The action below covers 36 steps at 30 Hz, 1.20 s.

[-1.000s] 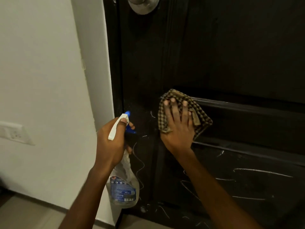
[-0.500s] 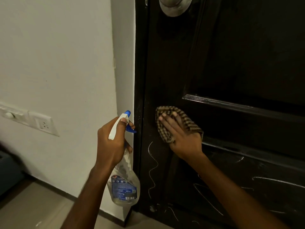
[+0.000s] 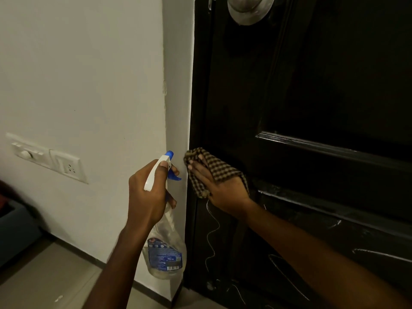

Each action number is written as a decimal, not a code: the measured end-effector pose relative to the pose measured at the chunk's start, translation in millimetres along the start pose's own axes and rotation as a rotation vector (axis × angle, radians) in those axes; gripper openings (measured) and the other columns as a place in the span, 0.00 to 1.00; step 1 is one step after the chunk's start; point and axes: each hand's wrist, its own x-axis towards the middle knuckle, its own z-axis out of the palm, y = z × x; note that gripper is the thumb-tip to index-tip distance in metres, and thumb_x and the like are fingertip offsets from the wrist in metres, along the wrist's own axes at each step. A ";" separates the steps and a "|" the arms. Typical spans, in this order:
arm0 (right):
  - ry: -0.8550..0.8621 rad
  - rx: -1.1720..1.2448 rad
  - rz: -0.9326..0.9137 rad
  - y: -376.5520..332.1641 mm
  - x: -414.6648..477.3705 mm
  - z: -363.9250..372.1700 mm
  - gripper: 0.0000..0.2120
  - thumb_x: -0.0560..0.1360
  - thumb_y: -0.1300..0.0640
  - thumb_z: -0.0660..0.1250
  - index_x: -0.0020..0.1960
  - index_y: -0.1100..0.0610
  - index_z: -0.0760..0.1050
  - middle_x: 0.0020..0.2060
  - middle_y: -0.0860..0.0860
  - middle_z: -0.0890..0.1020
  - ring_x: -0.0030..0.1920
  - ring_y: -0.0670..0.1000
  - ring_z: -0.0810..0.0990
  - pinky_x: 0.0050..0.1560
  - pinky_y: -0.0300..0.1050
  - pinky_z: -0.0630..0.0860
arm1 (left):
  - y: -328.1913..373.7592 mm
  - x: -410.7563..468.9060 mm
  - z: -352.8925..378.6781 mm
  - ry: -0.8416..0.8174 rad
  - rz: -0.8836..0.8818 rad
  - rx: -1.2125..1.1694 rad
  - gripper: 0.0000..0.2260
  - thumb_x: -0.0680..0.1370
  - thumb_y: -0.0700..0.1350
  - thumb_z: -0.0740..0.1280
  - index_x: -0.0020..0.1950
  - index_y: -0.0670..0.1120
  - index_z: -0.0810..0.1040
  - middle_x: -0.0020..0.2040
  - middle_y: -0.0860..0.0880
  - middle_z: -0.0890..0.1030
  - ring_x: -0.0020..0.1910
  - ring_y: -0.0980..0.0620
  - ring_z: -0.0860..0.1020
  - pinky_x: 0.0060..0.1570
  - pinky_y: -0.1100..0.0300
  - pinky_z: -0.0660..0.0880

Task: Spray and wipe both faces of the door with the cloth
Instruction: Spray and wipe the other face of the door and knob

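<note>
The dark panelled door [image 3: 312, 90] fills the right half of the view, with white chalk scribbles on its lower part. My right hand [image 3: 219, 186] presses a brown checked cloth [image 3: 214, 168] flat against the door's left edge, fingers straight, part of the cloth draped over the hand. My left hand [image 3: 149, 192] grips the neck of a clear spray bottle [image 3: 166, 250] with a white and blue trigger head, held just left of the door in front of the wall. The bottle hangs below the hand.
A round metal door knob [image 3: 249, 7] sits at the top of the door. A white wall [image 3: 89, 74] with a switch plate and socket [image 3: 66, 167] lies to the left. Tiled floor [image 3: 44, 282] runs below; a dark object sits at the far left edge.
My right hand has slid the cloth leftward across the door, from the middle panel to the door's left edge. The left hand keeps holding the bottle in much the same pose.
</note>
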 end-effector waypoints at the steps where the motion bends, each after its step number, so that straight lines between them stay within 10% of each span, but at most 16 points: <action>1: -0.036 0.006 -0.028 1.4 -1.3 -2.7 0.36 0.77 0.47 0.63 0.82 0.48 0.52 0.81 0.49 0.54 0.71 0.52 0.65 0.54 0.43 0.77 | 1.0 0.5 0.8 -0.013 0.001 0.012 0.13 0.79 0.26 0.60 0.53 0.41 0.78 0.40 0.61 0.74 0.32 0.70 0.77 0.32 0.80 0.69; 4: -0.275 -0.022 -0.103 16.4 4.0 -27.6 0.35 0.83 0.44 0.55 0.79 0.44 0.34 0.77 0.47 0.35 0.75 0.53 0.65 0.61 0.48 0.73 | 6.6 1.9 4.7 -0.001 -0.010 -0.006 0.12 0.80 0.28 0.60 0.51 0.41 0.78 0.38 0.60 0.73 0.32 0.69 0.77 0.31 0.79 0.69; 9: 0.096 -0.057 0.147 35.6 16.4 -58.5 0.35 0.79 0.45 0.58 0.82 0.47 0.50 0.82 0.47 0.53 0.81 0.50 0.50 0.59 0.47 0.73 | 16.4 1.3 9.1 0.070 -0.085 -0.117 0.15 0.84 0.39 0.57 0.41 0.46 0.77 0.35 0.53 0.77 0.24 0.58 0.77 0.27 0.72 0.72; 14: 0.021 -0.065 0.185 13.0 19.5 -34.1 0.43 0.76 0.42 0.65 0.82 0.46 0.43 0.82 0.50 0.44 0.80 0.53 0.39 0.59 0.55 0.76 | 3.4 -0.6 9.3 0.063 -0.074 -0.097 0.14 0.82 0.45 0.57 0.45 0.41 0.78 0.36 0.52 0.79 0.25 0.56 0.77 0.27 0.68 0.75; 19: -0.103 -0.081 -0.084 -11.5 -19.6 25.0 0.37 0.75 0.51 0.65 0.81 0.50 0.55 0.80 0.51 0.54 0.80 0.55 0.52 0.79 0.54 0.42 | -1.4 -1.4 8.1 0.076 -0.053 -0.023 0.13 0.83 0.35 0.58 0.42 0.45 0.75 0.33 0.54 0.75 0.28 0.62 0.76 0.30 0.75 0.71; 23: -0.269 -0.057 -0.200 -13.5 -56.3 50.2 0.41 0.65 0.49 0.78 0.76 0.46 0.69 0.76 0.47 0.69 0.74 0.52 0.67 0.72 0.52 0.67 | -4.1 -2.7 6.0 0.021 -0.024 0.055 0.13 0.80 0.29 0.60 0.49 0.47 0.73 0.37 0.56 0.74 0.36 0.71 0.76 0.38 0.81 0.69; 32: -0.003 0.070 0.281 25.0 -19.2 -33.5 0.35 0.78 0.45 0.53 0.83 0.45 0.48 0.82 0.46 0.50 0.82 0.50 0.46 0.62 0.56 0.75 | -10.0 -3.7 12.4 0.017 -0.074 0.000 0.09 0.83 0.36 0.60 0.49 0.47 0.76 0.40 0.57 0.78 0.33 0.64 0.79 0.33 0.73 0.75; 36: -0.092 -0.009 0.114 10.9 -16.1 -11.2 0.41 0.75 0.49 0.64 0.83 0.48 0.47 0.82 0.50 0.47 0.81 0.54 0.42 0.69 0.57 0.68 | -18.8 -3.1 18.9 0.027 -0.107 -0.041 0.13 0.82 0.47 0.60 0.49 0.39 0.79 0.40 0.50 0.80 0.31 0.54 0.80 0.35 0.63 0.79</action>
